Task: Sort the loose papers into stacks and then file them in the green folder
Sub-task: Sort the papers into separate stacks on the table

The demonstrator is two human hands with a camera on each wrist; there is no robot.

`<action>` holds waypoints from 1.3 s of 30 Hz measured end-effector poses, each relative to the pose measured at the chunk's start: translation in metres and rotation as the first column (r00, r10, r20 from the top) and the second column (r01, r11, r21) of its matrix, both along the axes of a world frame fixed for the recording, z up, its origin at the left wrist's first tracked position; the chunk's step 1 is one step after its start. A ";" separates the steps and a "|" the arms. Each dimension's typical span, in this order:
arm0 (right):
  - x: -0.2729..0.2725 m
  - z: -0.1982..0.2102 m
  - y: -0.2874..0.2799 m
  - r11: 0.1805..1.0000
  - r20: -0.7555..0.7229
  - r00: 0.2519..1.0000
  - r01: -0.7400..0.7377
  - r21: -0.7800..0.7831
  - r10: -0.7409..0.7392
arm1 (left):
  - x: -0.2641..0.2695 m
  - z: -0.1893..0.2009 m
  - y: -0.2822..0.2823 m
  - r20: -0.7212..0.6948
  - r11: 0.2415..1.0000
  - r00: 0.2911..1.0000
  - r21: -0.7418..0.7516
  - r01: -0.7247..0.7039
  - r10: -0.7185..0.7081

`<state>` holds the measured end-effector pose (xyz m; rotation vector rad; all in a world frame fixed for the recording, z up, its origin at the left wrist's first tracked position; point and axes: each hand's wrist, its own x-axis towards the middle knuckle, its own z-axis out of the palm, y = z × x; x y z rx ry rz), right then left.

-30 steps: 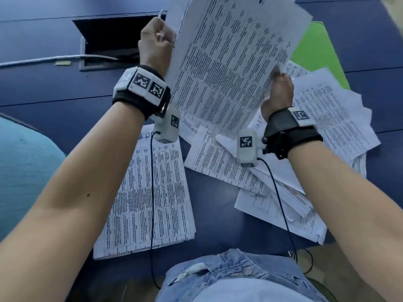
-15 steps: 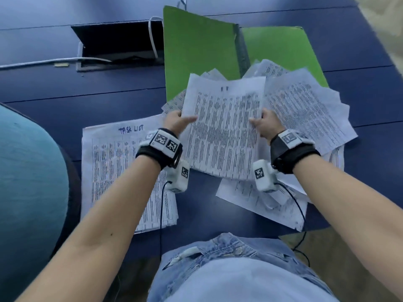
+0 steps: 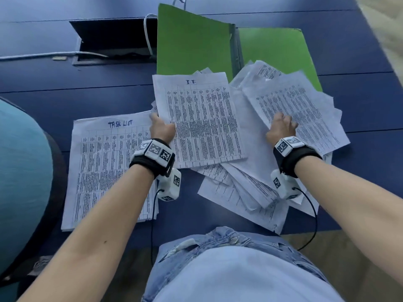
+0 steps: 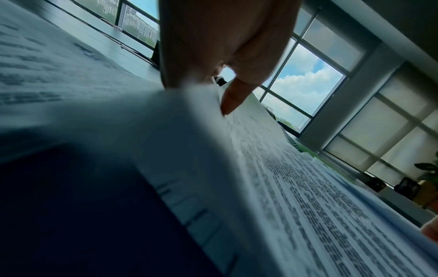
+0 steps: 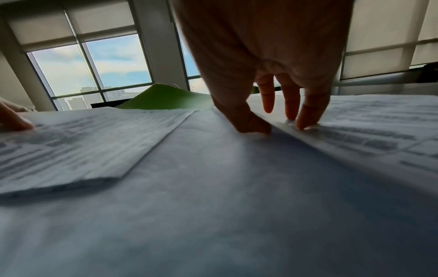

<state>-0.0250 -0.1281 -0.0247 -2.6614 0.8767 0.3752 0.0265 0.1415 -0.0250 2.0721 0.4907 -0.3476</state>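
The green folder (image 3: 192, 42) lies open at the table's far side. A neat stack headed "TASK LIST" (image 3: 104, 162) sits at the left. My left hand (image 3: 162, 127) pinches the left edge of a printed sheet (image 3: 200, 120), which lies low over the loose pile (image 3: 250, 184). In the left wrist view the thumb of that left hand (image 4: 225, 90) is on top of the sheet (image 4: 296, 187). My right hand (image 3: 281, 126) is on the pile's right side. There its fingertips (image 5: 305, 121) press a printed sheet (image 5: 369, 131) while the thumb meets that sheet's edge.
A dark open cable hatch (image 3: 113, 40) with a white cable (image 3: 43, 55) is set into the blue table (image 3: 65, 88) at the far left. A teal chair (image 3: 19, 166) stands at my left. The folder (image 5: 163, 99) rises behind the papers in the right wrist view.
The sheet that both hands held up has come down flat onto the pile. My right hand has let go of it and moved right onto another sheet. The left hand keeps its hold.
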 end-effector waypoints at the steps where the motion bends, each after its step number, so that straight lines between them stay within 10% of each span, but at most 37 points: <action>1: 0.001 0.003 -0.006 1.000 0.022 1.000 -0.012 -0.004 0.012 | -0.003 0.002 -0.002 0.047 0.999 0.999 -0.051 -0.007 0.010; 8: 0.013 0.044 0.016 0.961 0.285 0.957 -0.123 0.247 0.049 | -0.009 0.005 -0.021 0.079 0.962 0.981 -0.197 0.191 -0.179; 12: 0.013 0.042 0.075 0.791 0.297 0.934 -0.331 0.515 0.197 | -0.012 0.002 -0.030 0.042 0.914 0.986 -0.372 0.163 -0.159; 20: -0.005 0.023 0.100 0.597 0.164 0.945 -0.308 0.741 0.284 | -0.020 -0.003 -0.034 -0.042 0.969 0.983 -0.180 0.168 -0.178; 27: -0.016 0.008 0.065 0.868 0.196 0.938 -0.340 0.363 0.285 | 0.001 0.018 -0.013 0.180 0.985 0.982 0.173 0.025 -0.056; 39: -0.048 -0.001 0.065 0.786 -0.129 0.775 -0.614 0.075 0.618 | 0.001 0.050 0.035 0.247 0.951 0.969 0.305 -0.055 -0.024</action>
